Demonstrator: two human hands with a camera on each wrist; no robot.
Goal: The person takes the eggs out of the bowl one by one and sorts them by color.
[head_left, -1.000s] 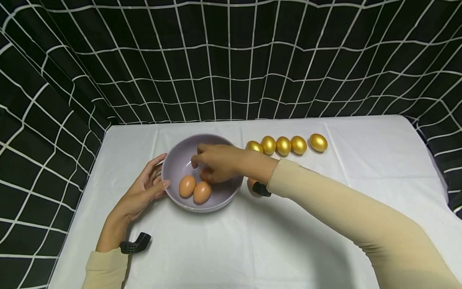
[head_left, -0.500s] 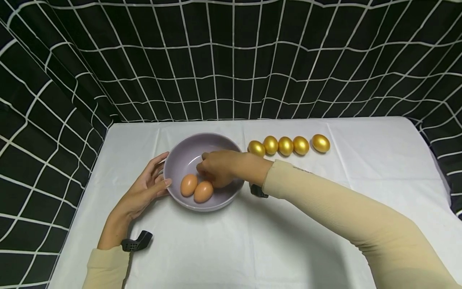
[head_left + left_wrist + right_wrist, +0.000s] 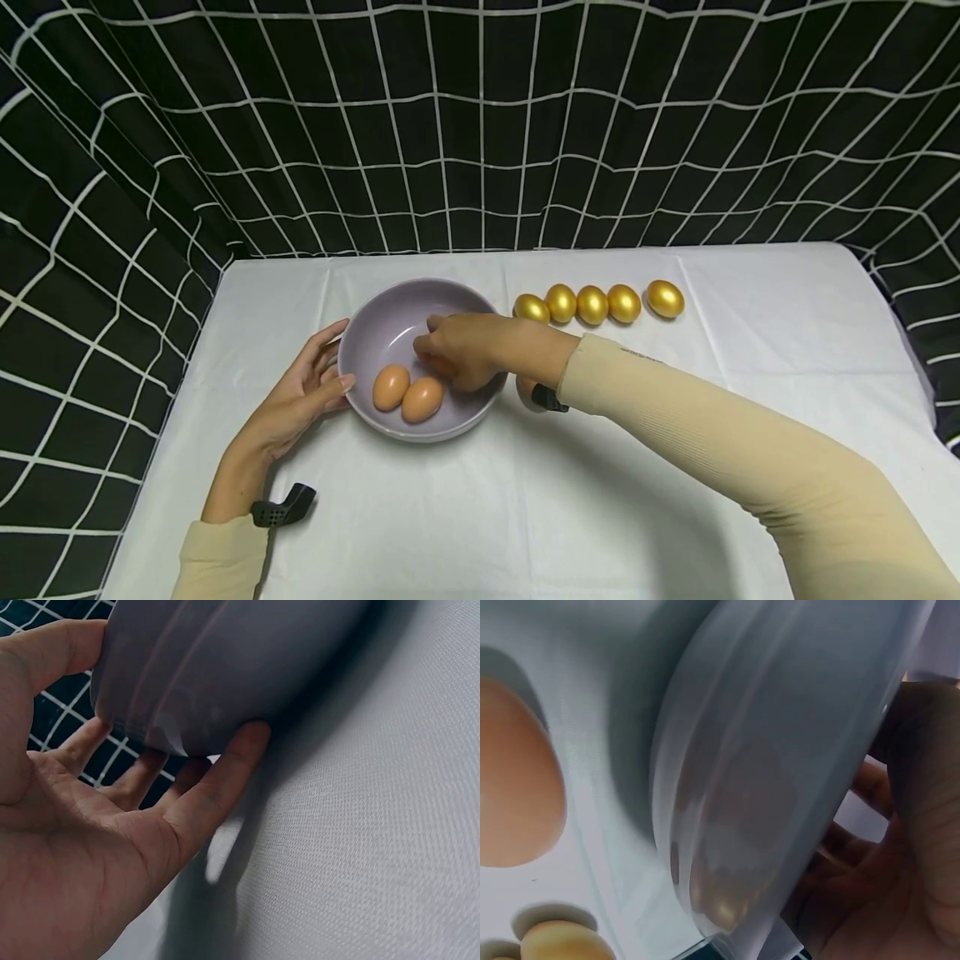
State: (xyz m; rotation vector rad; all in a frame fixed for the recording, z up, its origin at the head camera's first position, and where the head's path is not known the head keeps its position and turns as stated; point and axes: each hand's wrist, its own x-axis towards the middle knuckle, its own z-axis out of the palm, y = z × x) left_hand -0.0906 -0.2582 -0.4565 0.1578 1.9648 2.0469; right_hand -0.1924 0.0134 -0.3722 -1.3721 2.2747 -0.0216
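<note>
A light purple bowl (image 3: 375,333) stands on the white-covered table. My left hand (image 3: 303,396) holds its left side, thumb at the rim; in the left wrist view the other fingers (image 3: 247,739) spread along the outer wall. Two brown eggs, one at the left (image 3: 391,387) and one nearer the middle (image 3: 422,400), lie in the bowl. My right hand (image 3: 468,350) reaches in over the right rim, fingers curled down around a brown egg (image 3: 441,365) that is mostly hidden. In the right wrist view the bowl wall hides these fingertips.
Another brown egg (image 3: 517,780) lies on the table right of the bowl, partly under my right wrist and its black camera (image 3: 551,398). Several golden eggs (image 3: 592,306) form a row farther back. A black curtain with white grid lines (image 3: 480,125) hangs behind the white tablecloth (image 3: 420,517).
My right hand has shifted slightly rightward and lower inside the bowl, with the egg beneath its fingers now less visible. The left hand and the two other eggs in the bowl stay put.
</note>
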